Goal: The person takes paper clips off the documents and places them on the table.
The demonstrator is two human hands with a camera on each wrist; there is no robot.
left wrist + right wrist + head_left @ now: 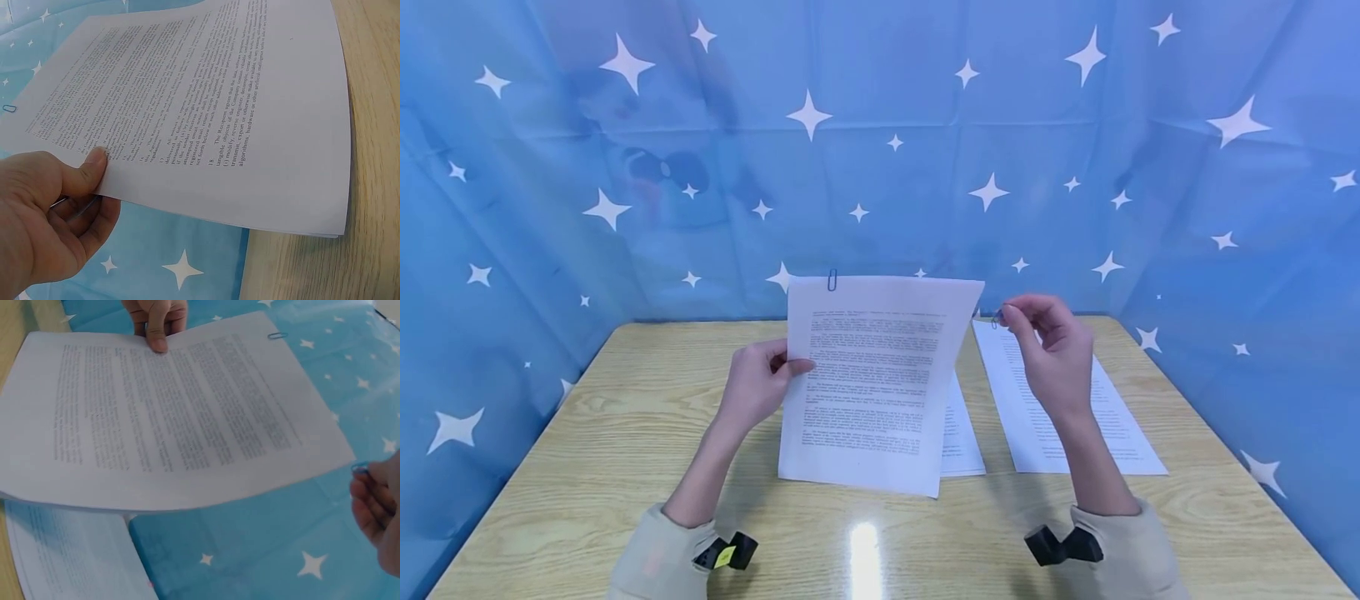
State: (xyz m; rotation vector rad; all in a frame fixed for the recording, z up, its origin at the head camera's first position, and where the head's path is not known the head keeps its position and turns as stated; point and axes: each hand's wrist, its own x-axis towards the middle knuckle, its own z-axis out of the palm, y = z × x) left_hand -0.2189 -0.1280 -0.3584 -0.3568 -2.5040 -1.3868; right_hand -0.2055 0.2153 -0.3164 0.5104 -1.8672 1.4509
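My left hand (763, 379) pinches the left edge of a stack of printed sheets (872, 392), thumb in front, and holds it upright above the table. A blue paper clip (832, 281) sits on the stack's top edge near the left corner. In the left wrist view, thin metallic pieces (86, 206) show among the curled fingers; their kind is unclear. My right hand (1052, 358) pinches another blue paper clip (360, 467) between thumb and fingertips. In the right wrist view this clip is close to the stack's free top corner; whether they touch is hard to tell.
Another printed document (1120, 417) lies on the wooden table (625, 450) beneath my right hand. More printed paper (962, 442) lies partly hidden behind the held stack. A blue curtain with white stars (880, 192) surrounds the table's back and sides.
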